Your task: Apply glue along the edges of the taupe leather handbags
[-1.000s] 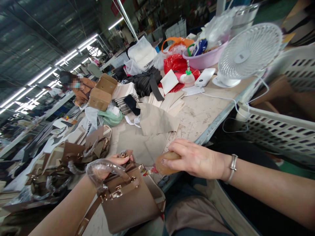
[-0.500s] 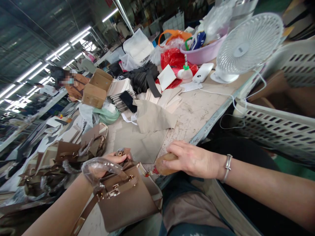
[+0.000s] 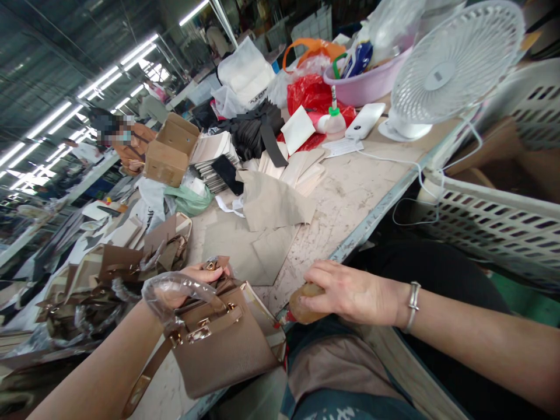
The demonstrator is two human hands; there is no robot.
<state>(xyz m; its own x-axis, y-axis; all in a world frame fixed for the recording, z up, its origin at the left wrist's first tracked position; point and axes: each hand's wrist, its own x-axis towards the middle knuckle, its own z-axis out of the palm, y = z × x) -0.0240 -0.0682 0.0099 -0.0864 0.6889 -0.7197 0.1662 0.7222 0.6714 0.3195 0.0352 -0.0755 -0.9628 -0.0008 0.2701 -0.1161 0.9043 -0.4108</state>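
A taupe handbag point(image 3: 227, 350) with gold-coloured fittings and a plastic-wrapped handle point(image 3: 184, 286) stands at the table's near edge. My left hand point(image 3: 196, 279) reaches behind that handle, fingers closed on the bag's upper part near a small gold-coloured fitting; some fingers are hidden. In my right hand point(image 3: 350, 294) is a squeeze bottle point(image 3: 301, 304), yellowish and translucent, tilted with its red tip point(image 3: 286, 318) towards the bag's open side edge. Whether the tip touches the edge I cannot tell.
More taupe bags point(image 3: 109, 268) lie heaped at left. Flat grey-beige sheets point(image 3: 249, 245), stacked pieces point(image 3: 214, 151) and a cardboard box point(image 3: 170, 151) sit beyond. At right stand a white fan point(image 3: 450, 64) with a cable and a plastic crate point(image 3: 499, 221). Another person point(image 3: 131, 146) is across the table.
My right hand has moved slightly right and down with the bottle, whose tip is now lower along the bag's side. The bag has shifted a little upward in view; the camera has turned slightly.
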